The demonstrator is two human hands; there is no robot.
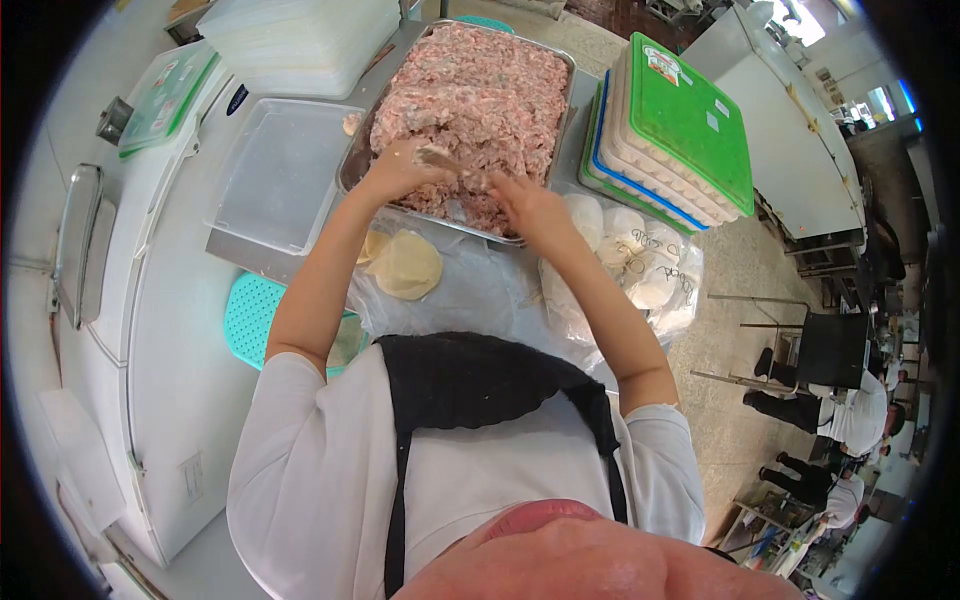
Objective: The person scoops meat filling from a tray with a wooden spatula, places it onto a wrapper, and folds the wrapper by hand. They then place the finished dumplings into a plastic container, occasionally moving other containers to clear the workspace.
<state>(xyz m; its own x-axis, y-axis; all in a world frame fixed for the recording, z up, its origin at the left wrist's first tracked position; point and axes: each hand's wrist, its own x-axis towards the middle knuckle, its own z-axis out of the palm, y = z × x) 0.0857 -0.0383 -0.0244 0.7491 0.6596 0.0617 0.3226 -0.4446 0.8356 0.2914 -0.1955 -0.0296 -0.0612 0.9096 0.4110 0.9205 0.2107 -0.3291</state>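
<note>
Ground meat mixture (480, 90) fills a large metal tray (571, 85) in front of me. Over its near part, my left hand (405, 172) has its fingers curled, with a greyish, flat-looking edge at the fingertips; what it holds I cannot make out. My right hand (528, 208) reaches over the near right side of the meat, its fingers extended and apart, with the tips at the meat. Nearer to me, a stack of round, pale dough wrappers (405, 266) lies on clear plastic sheeting (480, 285). To the right are bagged white rounds (650, 270) with handwriting on the plastic.
Stacked trays under a green lid (690, 120) stand right of the meat. On the left are a translucent flat container (275, 175), a pile of clear containers (300, 45) and a turquoise basket (255, 315). A white freezer (190, 340) borders the left. Two people work far right.
</note>
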